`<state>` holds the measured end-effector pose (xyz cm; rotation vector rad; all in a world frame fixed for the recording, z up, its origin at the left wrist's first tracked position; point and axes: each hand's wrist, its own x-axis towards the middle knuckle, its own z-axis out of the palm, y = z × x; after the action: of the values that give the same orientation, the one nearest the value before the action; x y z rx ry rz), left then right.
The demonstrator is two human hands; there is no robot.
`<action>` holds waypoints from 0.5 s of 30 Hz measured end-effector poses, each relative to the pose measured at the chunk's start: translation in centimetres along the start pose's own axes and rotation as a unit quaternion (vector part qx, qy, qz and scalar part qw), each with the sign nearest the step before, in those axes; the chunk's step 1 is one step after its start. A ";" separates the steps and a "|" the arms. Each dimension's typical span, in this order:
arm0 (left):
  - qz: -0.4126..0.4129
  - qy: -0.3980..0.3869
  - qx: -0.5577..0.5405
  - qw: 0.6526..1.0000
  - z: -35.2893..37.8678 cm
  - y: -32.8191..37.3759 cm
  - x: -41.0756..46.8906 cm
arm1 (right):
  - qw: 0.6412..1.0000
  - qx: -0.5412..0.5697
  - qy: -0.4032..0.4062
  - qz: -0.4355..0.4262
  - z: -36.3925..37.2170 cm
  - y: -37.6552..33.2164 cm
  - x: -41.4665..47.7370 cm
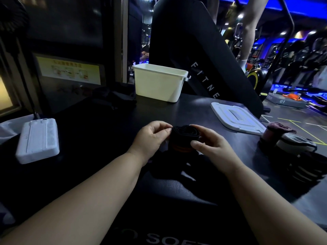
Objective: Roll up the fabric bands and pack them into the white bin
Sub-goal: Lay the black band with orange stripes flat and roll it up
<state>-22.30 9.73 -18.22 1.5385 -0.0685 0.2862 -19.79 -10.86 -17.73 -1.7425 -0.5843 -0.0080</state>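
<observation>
Fingers (166,129) pinching rolled black band (184,133), white bin (157,85) beyond, inside unseen

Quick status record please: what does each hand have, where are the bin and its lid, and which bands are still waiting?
left hand: fingers pinch the left side of the black band roll
right hand: grips the roll's right side
black band roll: dark, orange stripes low on it
white bin: far side of the table, uncovered, inside not visible
lid: flat on the table, right of the bin
other bands: piled at the right edge
white block: left on the table
</observation>
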 end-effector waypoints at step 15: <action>-0.049 -0.020 -0.065 0.997 0.3 0.3 0.4 | 0.996 0.080 -0.027 0.025 0.0 0.0 0.0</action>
<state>-21.92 9.52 -17.78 1.4139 -0.0426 0.1703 -19.81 -10.88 -17.72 -1.6043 -0.5655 0.1193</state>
